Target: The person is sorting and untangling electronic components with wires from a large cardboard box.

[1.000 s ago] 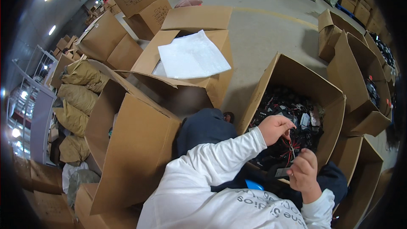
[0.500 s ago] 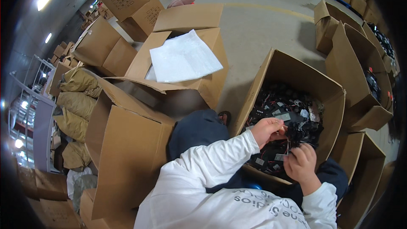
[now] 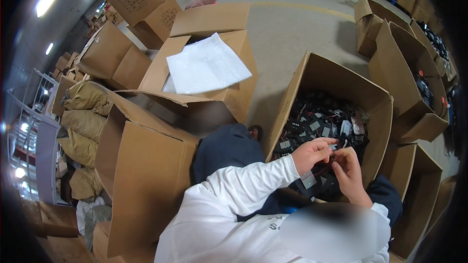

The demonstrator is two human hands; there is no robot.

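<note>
My left hand (image 3: 312,154) and my right hand (image 3: 348,169) meet over an open cardboard box (image 3: 341,80) full of small black parts with wires (image 3: 321,117). Together the fingers pinch one small dark part with thin red wires (image 3: 333,158). A small clear tag or bag (image 3: 308,179) hangs just below my left hand. White sleeves cover both forearms, and my dark trousers (image 3: 226,148) show to the left of the box.
An open box with a white foam sheet (image 3: 207,65) stands behind my knee. A large empty-looking box (image 3: 146,175) is at my left. More open boxes (image 3: 414,87) line the right side, and stuffed tan sacks (image 3: 83,117) pile up at the far left. Grey concrete floor (image 3: 297,19) lies beyond.
My right hand has come up and forward to join my left hand over the box. Both hands now pinch the same small wired part.
</note>
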